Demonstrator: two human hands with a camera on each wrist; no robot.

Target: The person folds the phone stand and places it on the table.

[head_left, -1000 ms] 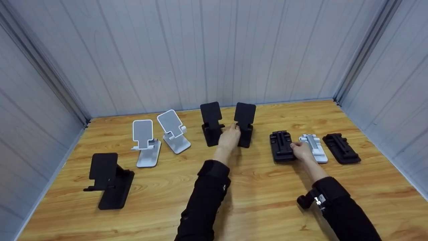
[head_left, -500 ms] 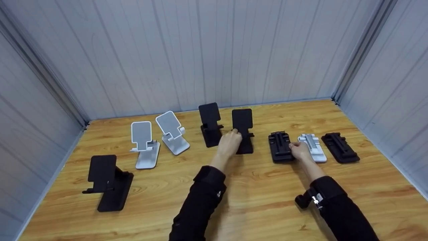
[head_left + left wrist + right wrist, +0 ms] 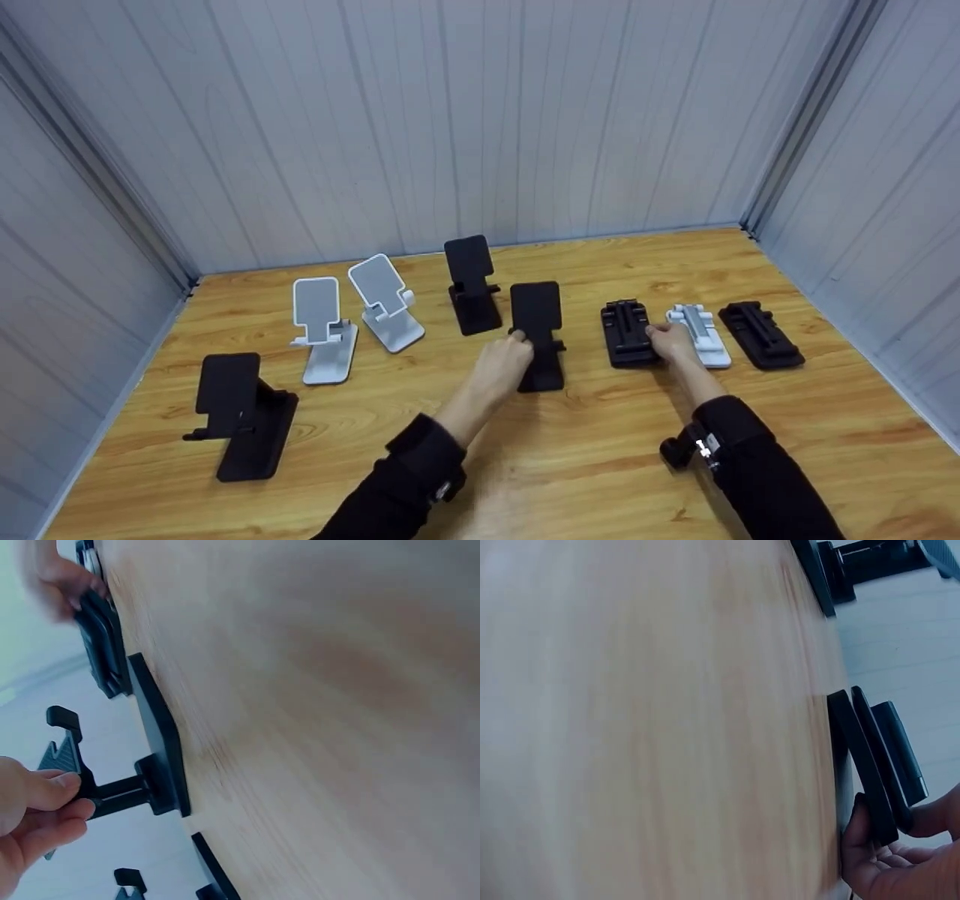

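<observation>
My left hand [image 3: 499, 367] pinches an unfolded black phone stand [image 3: 536, 307] near the middle of the table. In the left wrist view, thumb and fingers [image 3: 67, 781] grip its holder plate, beside the arm that joins it to the flat base [image 3: 159, 735]. My right hand [image 3: 675, 345] holds a folded black phone stand [image 3: 626, 334] by its near right corner. In the right wrist view, the thumb lies on one side of this folded stand [image 3: 866, 765] and the fingers curl under the other. That end tilts away from the tabletop.
Right of the right hand lie a folded white phone stand [image 3: 709, 341] and a folded black one [image 3: 761, 336]. Another unfolded black stand [image 3: 470, 270] stands behind the left hand. Two white stands [image 3: 316, 307] and a black one [image 3: 229, 394] stand at left. Panel walls [image 3: 480, 112] enclose the table.
My left hand has drawn its unfolded black phone stand forward from the back row, toward the table's front. My right hand has stayed at the folded black stand.
</observation>
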